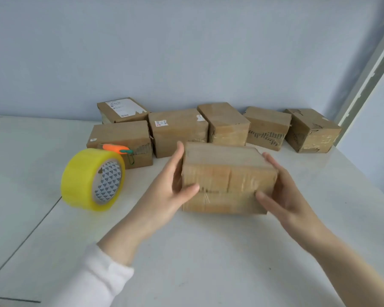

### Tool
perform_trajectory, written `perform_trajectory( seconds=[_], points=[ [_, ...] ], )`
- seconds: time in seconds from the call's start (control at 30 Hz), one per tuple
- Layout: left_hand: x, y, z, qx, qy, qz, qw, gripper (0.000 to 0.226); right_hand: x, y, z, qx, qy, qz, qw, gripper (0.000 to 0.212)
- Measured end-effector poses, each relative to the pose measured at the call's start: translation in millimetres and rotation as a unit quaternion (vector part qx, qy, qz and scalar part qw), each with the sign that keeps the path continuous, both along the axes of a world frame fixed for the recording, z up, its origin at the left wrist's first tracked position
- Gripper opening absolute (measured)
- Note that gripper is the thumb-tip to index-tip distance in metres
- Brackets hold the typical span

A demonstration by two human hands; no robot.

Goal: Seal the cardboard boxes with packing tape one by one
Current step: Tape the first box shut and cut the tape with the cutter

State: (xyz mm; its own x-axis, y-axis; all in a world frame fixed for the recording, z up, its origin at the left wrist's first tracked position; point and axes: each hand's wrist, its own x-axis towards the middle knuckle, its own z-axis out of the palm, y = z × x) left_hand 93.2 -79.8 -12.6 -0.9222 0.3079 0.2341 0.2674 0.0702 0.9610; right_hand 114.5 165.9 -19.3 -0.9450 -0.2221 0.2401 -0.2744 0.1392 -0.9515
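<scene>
- The box [228, 180] was at the centre of the frame, in front of the others, with one long face tipped towards us. We could not tell whether its lower edge rested on the white worktop [186, 251] or hung just above it.
- The left hand [175, 185] took the box's left end and the right hand [282, 191] its right end. Each grip was wrapped round a near corner, thumb pressed on the face towards us and fingers laid along the end.
- We judged that this hold from both ends was meant to steady and turn the box so that its seam faced the person. A join ran across the near face, with glossy old tape over it.
- The yellow tape roll [93, 180] stood on its edge at the left of the frame, apart from both hands. We took it to be parked within easy reach of the left hand.
- An orange carrot-shaped gadget [115, 148], perhaps a small cutter, lay just behind the roll, against the front of a box.
- Six more boxes [268, 127] were lined up along the wall [186, 52] across the upper middle. We judged that they were kept back so one could be drawn forward at a time.
- With neither hand on the roll, we reckoned that taping of this box had not yet begun.
- A white sleeve [93, 280] covered the left forearm at lower left.
</scene>
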Motion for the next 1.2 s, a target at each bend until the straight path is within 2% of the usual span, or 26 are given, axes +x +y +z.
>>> perform_trajectory(
  seconds=[0.07, 0.17, 0.23, 0.3, 0.37, 0.5, 0.57, 0.63, 0.7, 0.77, 0.87, 0.97, 1.03, 1.1, 1.13, 1.2],
  points=[
    [12, -6, -11, 0.019, -0.006, -0.030, 0.999, 0.081, 7, 8, -13, 0.021, -0.002, 0.025, 0.999, 0.073],
    [2, -7, -8, 0.090, -0.059, 0.084, 0.991, 0.080, -6, 13, -10, -0.044, -0.100, -0.031, 0.994, 0.059],
    [-14, 3, -1, 0.149, -0.156, 0.133, 0.967, 0.065, -16, 2, -6, -0.081, -0.157, -0.075, 0.981, 0.062],
    [-20, 24, -1, 0.211, -0.269, 0.106, 0.934, 0.047, -22, -15, -9, -0.121, -0.183, -0.107, 0.970, 0.052],
    [-19, 35, -2, 0.214, -0.314, 0.107, 0.919, 0.041, -25, -25, -11, -0.180, -0.230, -0.132, 0.947, 0.040],
    [-23, 28, 5, 0.190, -0.286, 0.091, 0.935, 0.041, -26, -18, 0, -0.195, -0.209, -0.053, 0.957, 0.033],
    [-24, 25, 10, 0.165, -0.245, 0.070, 0.953, 0.041, -28, -14, 6, -0.184, -0.182, -0.021, 0.966, 0.045],
    [-28, 19, 14, 0.156, -0.150, 0.060, 0.974, 0.038, -29, -9, 13, -0.174, -0.118, 0.006, 0.978, 0.066],
    [-27, 5, 20, 0.090, -0.003, 0.044, 0.995, 0.042, -23, -4, 21, -0.099, -0.021, 0.014, 0.995, 0.073],
    [-21, -7, 20, -0.039, 0.121, 0.007, 0.992, 0.052, -14, -4, 25, 0.023, 0.056, 0.017, 0.998, 0.073],
    [-12, -16, 11, -0.159, 0.178, -0.009, 0.971, 0.049, -6, 0, 27, 0.174, 0.129, -0.020, 0.976, 0.055],
    [-12, -14, 27, -0.193, 0.249, 0.027, 0.949, 0.030, -5, -1, 46, 0.204, 0.164, -0.065, 0.963, 0.036],
    [-18, -2, 49, -0.195, 0.269, 0.070, 0.941, 0.019, -15, -11, 65, 0.233, 0.193, -0.093, 0.949, 0.040],
    [-28, 19, 64, -0.243, 0.245, 0.098, 0.933, 0.028, -31, -25, 78, 0.329, 0.187, -0.094, 0.921, 0.046],
    [-32, 31, 66, -0.306, 0.225, 0.097, 0.920, 0.035, -39, -32, 79, 0.394, 0.166, -0.079, 0.901, 0.048],
    [-38, 49, 61, -0.471, 0.176, 0.071, 0.862, 0.045, -48, -42, 70, 0.502, 0.110, -0.041, 0.857, 0.051]
  ],
)
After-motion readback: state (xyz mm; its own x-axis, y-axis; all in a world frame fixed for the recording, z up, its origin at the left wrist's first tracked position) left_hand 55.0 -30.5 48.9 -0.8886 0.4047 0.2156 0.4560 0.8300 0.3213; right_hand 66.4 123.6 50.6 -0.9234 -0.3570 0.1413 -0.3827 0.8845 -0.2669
